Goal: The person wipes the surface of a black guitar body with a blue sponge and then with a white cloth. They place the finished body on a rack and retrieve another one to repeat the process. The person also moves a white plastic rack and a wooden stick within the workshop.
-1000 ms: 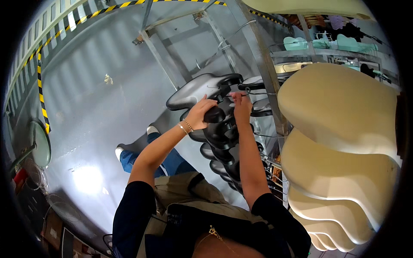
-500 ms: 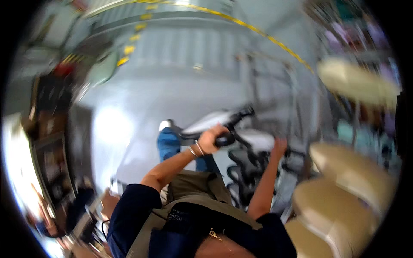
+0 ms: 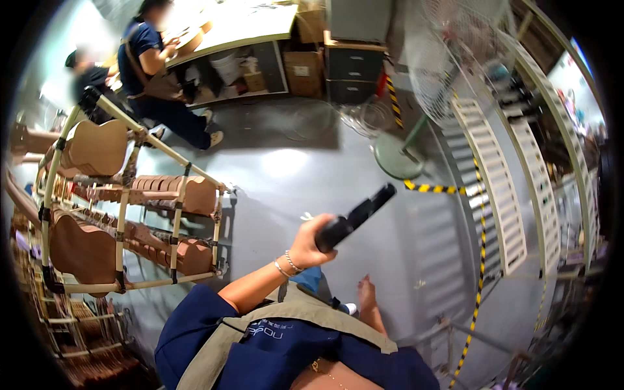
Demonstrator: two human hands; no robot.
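In front of my body, my left hand (image 3: 314,242) is closed round a long black hand-held object (image 3: 356,218) with a thick rounded end by the fingers and a blocky end pointing up and right. Its exact kind does not show. Bracelets circle that wrist. Lower and to the right, my right hand (image 3: 367,292) hangs over the grey floor, apart from the black object; its fingers are small and blurred, and nothing shows in them.
At left stands a pipe-frame rack (image 3: 120,214) holding guitar bodies (image 3: 97,148). Two people (image 3: 148,65) are at a workbench (image 3: 250,32) behind it. A floor fan (image 3: 398,156), a drawer cabinet (image 3: 354,71), yellow-black floor tape (image 3: 480,260) and slatted white racks (image 3: 491,188) stand farther right.
My view has swung round: the rack, people and fan now show, and the cream bodies on the right have left view. My left hand keeps the black object; my right hand has dropped closer in.
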